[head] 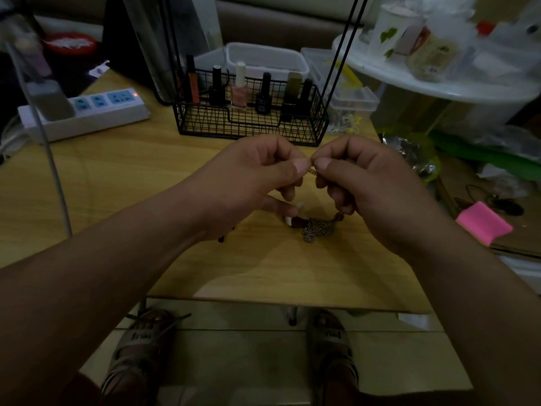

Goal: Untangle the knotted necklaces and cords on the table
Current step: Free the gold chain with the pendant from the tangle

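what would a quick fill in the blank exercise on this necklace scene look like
The left hand and right hand pinch a ____-coloured chain between them.
The wire basket behind them is coloured ____.
The power strip lies on the table at its ____ side.
Missing words: gold, black, left.

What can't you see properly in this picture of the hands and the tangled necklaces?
All in the head view:
1. The gold chain: the thumbs of the left hand and right hand pinch it and cover most of it.
2. The tangle: too small and dim to count strands; the right hand hides its right end.
3. The bottles in the wire basket: labels blurred.
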### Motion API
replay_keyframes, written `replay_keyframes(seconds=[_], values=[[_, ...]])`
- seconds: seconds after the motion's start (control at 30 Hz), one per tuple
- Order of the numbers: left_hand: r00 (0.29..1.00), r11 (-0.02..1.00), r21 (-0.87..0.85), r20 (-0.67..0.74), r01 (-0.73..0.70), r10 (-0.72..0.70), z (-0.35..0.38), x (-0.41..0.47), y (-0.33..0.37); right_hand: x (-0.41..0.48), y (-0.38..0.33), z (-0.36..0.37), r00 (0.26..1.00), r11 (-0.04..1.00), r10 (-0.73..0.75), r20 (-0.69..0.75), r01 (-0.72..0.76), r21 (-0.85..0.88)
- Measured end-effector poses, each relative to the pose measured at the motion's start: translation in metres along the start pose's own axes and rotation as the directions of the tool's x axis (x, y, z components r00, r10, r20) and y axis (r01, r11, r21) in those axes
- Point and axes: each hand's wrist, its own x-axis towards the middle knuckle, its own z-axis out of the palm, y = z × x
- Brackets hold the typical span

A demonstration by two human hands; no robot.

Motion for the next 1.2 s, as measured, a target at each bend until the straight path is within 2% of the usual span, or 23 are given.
replay_keyframes(seconds=[0.3,0.5,0.7,0.87,1.03,1.2], values=[[0.999,0.995,0.099,-0.01,-0.032,0.033,-0.0005,-0.0011,-0.0027,0.0014,-0.0007,0.0019,0.998,0.999,0.033,0.049,-0.035,0.032],[0.999,0.997,0.076,-0.013,-0.03,0.031,-0.002,-0.0005,-0.0006,0.0023,-0.0008,0.0017,0.996,0.996,0.053,0.067,-0.058,0.066],[0.998,0.99,0.129,-0.036,-0.052,0.057,-0.0037,-0.0009,0.0006,0.0022,-0.0012,0.0004,0.991,0.987,0.069,0.11,-0.084,0.136],[0.997,0.991,0.114,-0.043,-0.063,0.069,-0.0041,-0.0012,0.0017,0.0019,-0.0006,-0.0001,0.995,0.988,0.032,0.094,-0.046,0.146],[0.996,0.988,0.134,-0.042,-0.072,0.078,-0.0053,-0.001,0.0022,-0.0007,-0.0023,-0.0002,0.997,0.998,-0.058,0.041,0.057,0.037],[0.994,0.99,0.119,-0.073,-0.073,0.082,-0.0028,-0.0011,0.0025,-0.0008,-0.0034,-0.0036,0.997,0.999,-0.046,0.054,0.045,0.021]])
